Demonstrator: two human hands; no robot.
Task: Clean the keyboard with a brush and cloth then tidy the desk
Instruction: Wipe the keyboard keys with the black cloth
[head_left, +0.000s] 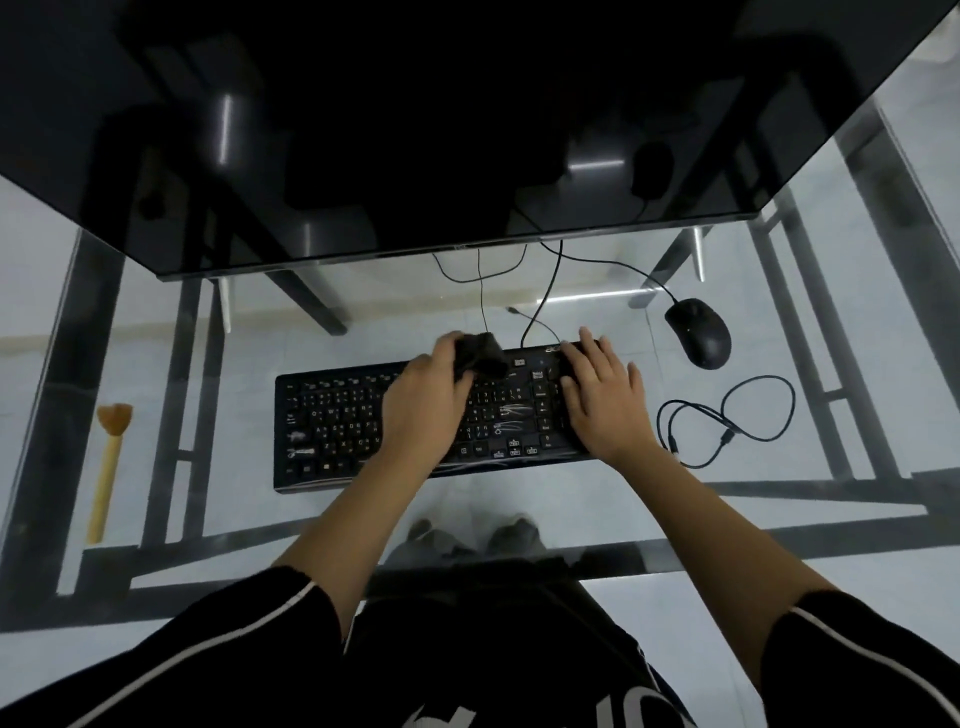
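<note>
1. Left hand (431, 387) grips a crumpled dark cloth (482, 356), soft and matte, at the keyboard's far edge.
2. Right hand (602, 402) lies flat with fingers spread on the keyboard's right end, probably steadying it.
3. Keyboard (337, 426): black plastic, low rectangle, glossy frame, mid-desk (779, 519) on clear glass.
4. Brush (109, 467), with a pale wooden handle and tan bristles, lies far left. Brushing is likely done and wiping under way.
5. Tidying not begun: looped cable (737, 421) right, matte rounded mouse (698, 332) beyond.

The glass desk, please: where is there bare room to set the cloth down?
Bare glass lies between the brush and the keyboard, and along the near edge in front of the keyboard. To its right is crowded: the mouse and a coiled cable. Cords trail behind it.
</note>
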